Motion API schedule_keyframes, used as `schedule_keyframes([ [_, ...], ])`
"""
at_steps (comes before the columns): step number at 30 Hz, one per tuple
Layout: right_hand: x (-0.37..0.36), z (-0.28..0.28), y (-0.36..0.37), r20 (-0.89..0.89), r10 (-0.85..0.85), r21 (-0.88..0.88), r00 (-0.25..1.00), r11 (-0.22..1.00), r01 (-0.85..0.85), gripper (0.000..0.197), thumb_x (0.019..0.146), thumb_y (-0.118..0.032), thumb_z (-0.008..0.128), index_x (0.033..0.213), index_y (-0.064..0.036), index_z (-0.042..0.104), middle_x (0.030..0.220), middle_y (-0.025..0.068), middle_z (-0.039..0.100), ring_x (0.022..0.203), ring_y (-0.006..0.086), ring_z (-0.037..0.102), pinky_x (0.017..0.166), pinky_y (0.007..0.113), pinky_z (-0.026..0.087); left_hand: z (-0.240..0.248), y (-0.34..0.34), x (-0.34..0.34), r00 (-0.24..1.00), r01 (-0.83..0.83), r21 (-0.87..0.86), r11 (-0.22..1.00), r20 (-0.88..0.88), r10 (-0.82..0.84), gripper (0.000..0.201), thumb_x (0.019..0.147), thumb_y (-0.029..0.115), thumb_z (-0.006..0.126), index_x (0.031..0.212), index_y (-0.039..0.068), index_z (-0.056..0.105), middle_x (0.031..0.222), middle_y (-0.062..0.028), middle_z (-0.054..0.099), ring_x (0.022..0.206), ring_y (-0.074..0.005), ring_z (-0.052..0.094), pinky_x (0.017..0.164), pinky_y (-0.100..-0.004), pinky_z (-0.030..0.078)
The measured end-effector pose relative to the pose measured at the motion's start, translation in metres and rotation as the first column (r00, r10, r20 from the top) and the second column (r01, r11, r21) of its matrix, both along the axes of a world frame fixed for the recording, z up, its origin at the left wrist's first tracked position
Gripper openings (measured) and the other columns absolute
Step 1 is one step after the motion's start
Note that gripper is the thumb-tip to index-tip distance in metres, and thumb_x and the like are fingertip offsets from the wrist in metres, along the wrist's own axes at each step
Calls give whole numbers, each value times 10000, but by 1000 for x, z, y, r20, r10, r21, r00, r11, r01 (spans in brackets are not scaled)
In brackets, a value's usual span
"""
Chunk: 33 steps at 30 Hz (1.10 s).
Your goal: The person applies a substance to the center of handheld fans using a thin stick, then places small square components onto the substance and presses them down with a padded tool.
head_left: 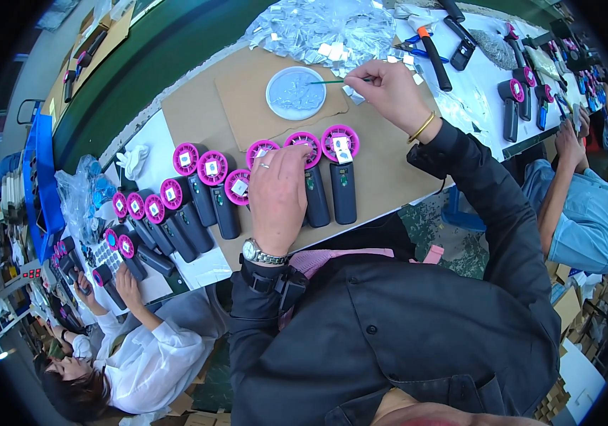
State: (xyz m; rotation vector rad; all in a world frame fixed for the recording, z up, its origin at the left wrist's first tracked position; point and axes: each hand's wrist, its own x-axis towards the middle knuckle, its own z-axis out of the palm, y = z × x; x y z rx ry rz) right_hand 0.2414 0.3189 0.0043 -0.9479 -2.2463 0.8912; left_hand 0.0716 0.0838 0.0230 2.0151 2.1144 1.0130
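Cool, fairly bright light spreads evenly over the worktable, leaving only faint shadows on the brown cardboard (382,160) and throwing glare off the heap of clear packets (311,28) at 12 o'clock, while the black shirt (403,330) near 5 o'clock sinks into deep tones. A small, intense white light (4,354) shines at 8 o'clock, close to the dark rim. The right hand (387,89) and left hand (279,192) look reasonably sharp, but detail softens outward, the blue rack (40,177) at 9 o'clock bows with the fisheye curve, and all four corners fall to black.
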Motion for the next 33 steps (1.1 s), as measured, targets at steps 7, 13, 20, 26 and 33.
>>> schedule_keyframes([
  [7, 3, 1, 6, 33, -40, -345, 999, 937, 49, 222, 1034, -201, 823, 1127, -1, 854, 808, -44, 690, 680, 33, 541, 597, 225, 420, 3, -3, -1, 998, 64, 26, 998, 26, -64, 316, 945, 10, 762, 1259, 18, 731, 1183, -146, 753, 1067, -360, 699, 937, -474, 556],
  [13, 12, 20, -1, -143, -163, -736, 976, 677, 5, 221, 1053, -204, 804, 1174, -24, 850, 804, -68, 667, 643, 15, 451, 555, 220, 321, -10, -9, 0, 995, 78, 91, 993, -62, -72, 355, 886, -14, 744, 1238, 21, 770, 1195, -132, 751, 1084, -343, 716, 928, -461, 581],
  [20, 28, 17, -2, -190, -209, -835, 959, 549, -46, 226, 1083, -197, 767, 1199, -10, 814, 778, -84, 558, 640, 21, 394, 557, 220, 298, -15, -13, 2, 990, 86, 128, 988, -123, -70, 404, 835, -20, 712, 1231, 17, 784, 1201, -123, 750, 1117, -327, 725, 926, -459, 605],
  [26, 38, 33, 3, -333, -239, -879, 912, 430, -208, 238, 1102, -181, 739, 1239, 12, 757, 762, -88, 444, 645, 27, 359, 562, 220, 291, -20, -15, -2, 991, 105, 176, 979, -96, -89, 421, 824, -33, 716, 1235, 18, 791, 1193, -129, 746, 1113, -331, 729, 918, -460, 615],
  [33, 48, 69, -20, -466, -182, -795, 866, 516, -319, 204, 1101, -163, 737, 1191, 19, 760, 774, -76, 487, 658, 34, 394, 568, 231, 315, -20, -21, -5, 979, 76, 206, 976, -203, -33, 409, 817, 5, 736, 1220, 36, 802, 1060, -89, 702, 968, -286, 703, 786, -424, 576],
])
